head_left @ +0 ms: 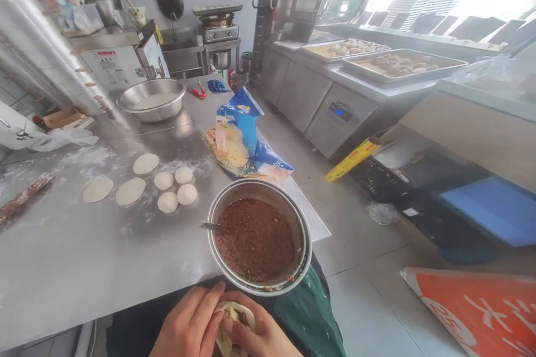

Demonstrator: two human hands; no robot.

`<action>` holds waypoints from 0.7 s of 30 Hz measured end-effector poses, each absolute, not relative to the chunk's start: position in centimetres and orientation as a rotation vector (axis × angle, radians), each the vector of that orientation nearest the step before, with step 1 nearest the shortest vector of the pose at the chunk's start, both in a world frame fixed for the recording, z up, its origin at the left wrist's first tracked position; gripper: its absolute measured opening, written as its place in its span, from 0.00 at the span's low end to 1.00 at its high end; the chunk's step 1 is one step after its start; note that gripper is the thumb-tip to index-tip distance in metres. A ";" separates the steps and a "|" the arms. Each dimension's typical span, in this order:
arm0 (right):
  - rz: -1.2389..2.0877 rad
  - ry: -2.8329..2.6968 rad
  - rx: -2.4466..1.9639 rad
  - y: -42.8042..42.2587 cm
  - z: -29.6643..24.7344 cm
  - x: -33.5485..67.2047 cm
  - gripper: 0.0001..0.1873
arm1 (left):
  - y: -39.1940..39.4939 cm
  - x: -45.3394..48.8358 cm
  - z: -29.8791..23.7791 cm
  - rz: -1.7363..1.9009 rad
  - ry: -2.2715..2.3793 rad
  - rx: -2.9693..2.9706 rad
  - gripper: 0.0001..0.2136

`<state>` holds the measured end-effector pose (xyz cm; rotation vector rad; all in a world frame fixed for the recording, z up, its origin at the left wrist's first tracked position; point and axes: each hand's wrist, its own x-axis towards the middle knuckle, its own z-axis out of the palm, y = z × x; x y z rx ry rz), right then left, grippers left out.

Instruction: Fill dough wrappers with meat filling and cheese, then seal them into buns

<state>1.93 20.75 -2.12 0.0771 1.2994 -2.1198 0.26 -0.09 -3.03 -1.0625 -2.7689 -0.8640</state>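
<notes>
Dough wrapper (248, 315) with filling inside sits cupped between a person's two hands, the left hand (190, 321) and right hand (262, 329) both holding it with curled fingers, just in front of a metal bowl (308, 251) of brown filling (255, 242). A spoon (211, 226) leans in the bowl. Beyond lies a blue bag (247, 128); seven dough rounds (130, 192) rest on the floured steel table (167, 256).

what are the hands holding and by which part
A filled dough wrapper, by its sides: the left hand at its left edge, the right hand around its right side.
</notes>
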 end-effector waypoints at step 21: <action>-1.703 1.782 -0.022 20.3 -2.5 1.5 0.03 | 0.9 0.7 -4.0 -0.493 -2.615 -1.248 0.12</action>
